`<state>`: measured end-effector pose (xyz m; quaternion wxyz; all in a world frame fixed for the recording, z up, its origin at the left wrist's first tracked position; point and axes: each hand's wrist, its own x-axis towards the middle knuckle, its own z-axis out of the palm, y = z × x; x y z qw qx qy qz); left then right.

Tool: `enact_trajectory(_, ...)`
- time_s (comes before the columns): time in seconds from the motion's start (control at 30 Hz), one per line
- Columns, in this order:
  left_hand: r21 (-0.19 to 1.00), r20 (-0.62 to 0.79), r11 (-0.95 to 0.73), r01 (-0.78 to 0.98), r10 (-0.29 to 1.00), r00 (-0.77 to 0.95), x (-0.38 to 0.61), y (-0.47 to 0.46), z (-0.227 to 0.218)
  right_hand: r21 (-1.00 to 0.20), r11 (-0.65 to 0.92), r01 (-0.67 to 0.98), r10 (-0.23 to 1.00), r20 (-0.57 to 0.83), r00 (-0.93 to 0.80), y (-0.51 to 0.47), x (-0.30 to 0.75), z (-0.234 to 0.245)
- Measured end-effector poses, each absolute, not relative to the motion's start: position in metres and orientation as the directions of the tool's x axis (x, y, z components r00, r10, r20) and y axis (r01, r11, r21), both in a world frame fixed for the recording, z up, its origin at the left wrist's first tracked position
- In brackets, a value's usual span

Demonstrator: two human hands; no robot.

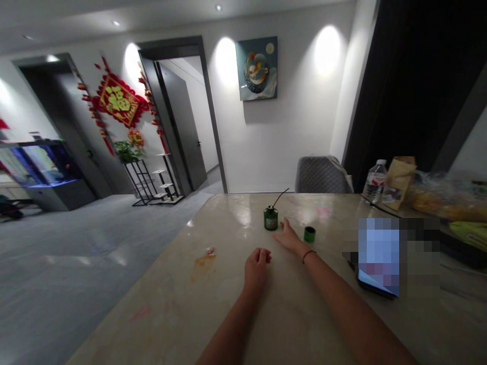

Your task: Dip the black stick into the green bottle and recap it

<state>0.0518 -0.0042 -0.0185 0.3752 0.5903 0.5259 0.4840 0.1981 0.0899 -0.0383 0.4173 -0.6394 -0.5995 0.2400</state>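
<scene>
A small green bottle (271,218) with a thin black stick rising from its neck stands on the pale marble table (228,314). Its green cap (309,233) lies to the right. My right hand (288,236) lies flat on the table with fingers stretched out, between the bottle and the cap, just short of the bottle. My left hand (256,267) rests nearer to me as a loose fist, with nothing visible in it.
A phone (375,286) lies at the right near my forearm. A water bottle (375,181), a brown paper bag (397,181) and plastic-wrapped goods (445,198) crowd the far right. A grey chair (322,175) stands behind the table. An orange stain (202,262) marks the tabletop.
</scene>
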Motion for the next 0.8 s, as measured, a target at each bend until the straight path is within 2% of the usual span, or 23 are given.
enact_trajectory(0.13, 0.947, 0.168, -0.160, 0.277, 0.986, -0.007, 0.053, -0.005, -0.017, -0.772, 0.067, 0.632, 0.979, 0.172, 0.107, 0.062, 0.207, -0.033)
enact_trajectory(0.23, 0.890, 0.226, -0.218, 0.401, 0.974, 0.027, 0.054, -0.010, -0.012, -0.710, 0.140, 0.690, 0.978, 0.208, 0.016, 0.038, 0.216, -0.025)
enact_trajectory(0.33, 0.739, 0.317, -0.320, 0.592, 0.942, 0.113, 0.050, -0.013, -0.006, -0.655, 0.266, 0.707, 0.961, 0.239, -0.140, 0.016, 0.224, -0.015)
enact_trajectory(0.43, 0.523, 0.313, -0.342, 0.781, 0.929, 0.197, 0.040, -0.009, 0.000, -0.582, 0.348, 0.735, 0.937, 0.229, -0.262, -0.005, 0.229, -0.007)
enact_trajectory(0.53, 0.246, 0.199, -0.326, 0.913, 0.939, 0.281, 0.029, -0.003, 0.003, -0.430, 0.435, 0.791, 0.900, 0.228, -0.371, -0.020, 0.229, -0.007)
enact_trajectory(0.6, 0.129, 0.124, -0.329, 0.936, 0.941, 0.314, 0.024, -0.001, 0.004, -0.293, 0.470, 0.833, 0.879, 0.247, -0.409, -0.025, 0.227, -0.010)
enact_trajectory(0.7, 0.045, 0.075, -0.378, 0.925, 0.924, 0.374, 0.022, -0.002, 0.005, -0.098, 0.439, 0.893, 0.874, 0.279, -0.399, -0.026, 0.224, -0.016)
enact_trajectory(0.8, 0.022, 0.080, -0.419, 0.908, 0.906, 0.416, 0.024, -0.005, 0.005, 0.029, 0.404, 0.914, 0.867, 0.304, -0.393, -0.023, 0.222, -0.019)
